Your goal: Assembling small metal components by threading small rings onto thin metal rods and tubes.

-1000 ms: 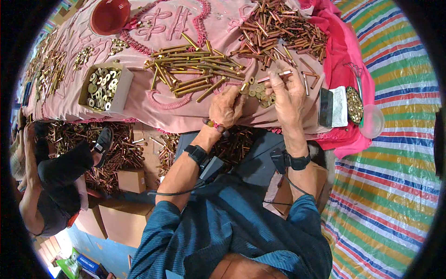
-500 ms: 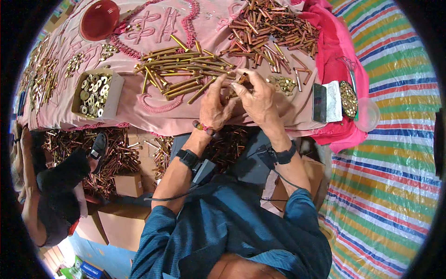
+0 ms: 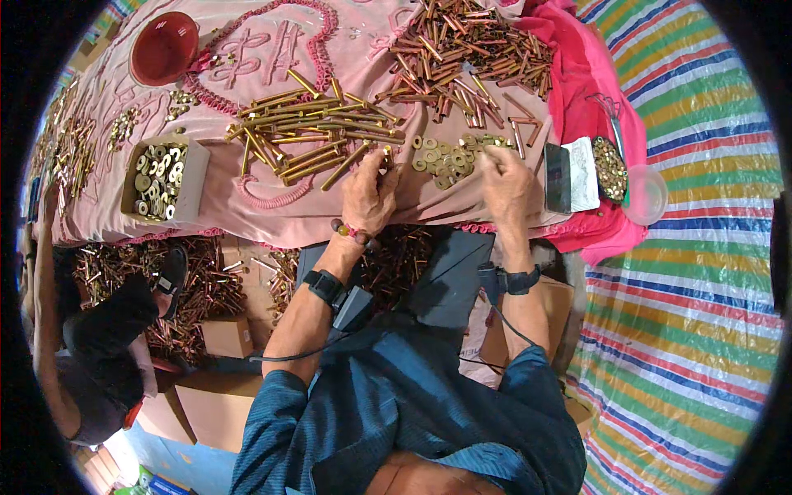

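My left hand (image 3: 370, 196) is closed at the right end of a heap of long brassy bolts (image 3: 313, 132). A small coppery metal end (image 3: 386, 158) shows between its thumb and fingers; the rest of that piece is hidden. At the right edge of a patch of loose brassy washers (image 3: 445, 161), my right hand (image 3: 509, 188) has thumb and fingers pinched together. What they hold, if anything, is too small to make out. Beyond the washers lies a large pile of copper-coloured sleeves (image 3: 470, 58).
A carton of washers (image 3: 195, 177) and a red bowl (image 3: 165, 49) stand on the pink cloth. A phone (image 3: 558, 177), a dish of small metal parts (image 3: 610, 169) and a clear plastic tub (image 3: 646, 196) lie right. Another person's leg (image 3: 115, 318) shows left.
My hands have come apart. The right hand has moved right to the washers, uncovering them; the left has drawn slightly left. The view has shifted a little.
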Tool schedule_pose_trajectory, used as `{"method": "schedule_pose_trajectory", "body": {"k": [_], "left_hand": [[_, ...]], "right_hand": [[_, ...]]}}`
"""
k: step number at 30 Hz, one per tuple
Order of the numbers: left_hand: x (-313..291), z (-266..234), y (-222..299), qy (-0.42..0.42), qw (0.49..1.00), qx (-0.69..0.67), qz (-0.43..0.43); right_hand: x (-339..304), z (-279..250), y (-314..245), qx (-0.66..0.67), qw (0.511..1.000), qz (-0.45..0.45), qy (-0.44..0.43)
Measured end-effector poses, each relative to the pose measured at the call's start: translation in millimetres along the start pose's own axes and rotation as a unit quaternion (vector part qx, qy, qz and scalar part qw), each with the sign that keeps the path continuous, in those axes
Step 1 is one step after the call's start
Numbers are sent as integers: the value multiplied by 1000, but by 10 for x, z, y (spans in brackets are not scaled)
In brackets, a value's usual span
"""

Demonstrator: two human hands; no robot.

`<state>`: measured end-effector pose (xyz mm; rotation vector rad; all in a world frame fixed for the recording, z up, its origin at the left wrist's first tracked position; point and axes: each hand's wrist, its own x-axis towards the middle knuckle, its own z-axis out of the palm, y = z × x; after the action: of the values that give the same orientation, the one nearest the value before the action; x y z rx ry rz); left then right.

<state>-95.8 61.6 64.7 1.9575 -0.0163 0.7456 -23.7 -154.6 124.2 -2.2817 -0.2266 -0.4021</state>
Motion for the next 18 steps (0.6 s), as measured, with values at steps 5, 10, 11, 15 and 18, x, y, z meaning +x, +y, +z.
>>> {"method": "schedule_pose_trajectory", "body": {"k": [5,10,11,15,18], "left_hand": [[-1,-29,42,-6,1000,5,-16],[16,4,52,3,1000,0,-9],[11,-11,56,-14,1000,7,-21],[7,-28,40,-5,1000,-6,8],[7,-14,32,-14,1000,2,12]], "right_hand": [[121,-98,314,-180,983,5,-48],[119,8,514,-120,992,-35,-34],[116,24,519,-44,998,-25,-27],[12,-19,254,299,930,181,-116],[-4,-3,-49,525,810,212,-155]]}}
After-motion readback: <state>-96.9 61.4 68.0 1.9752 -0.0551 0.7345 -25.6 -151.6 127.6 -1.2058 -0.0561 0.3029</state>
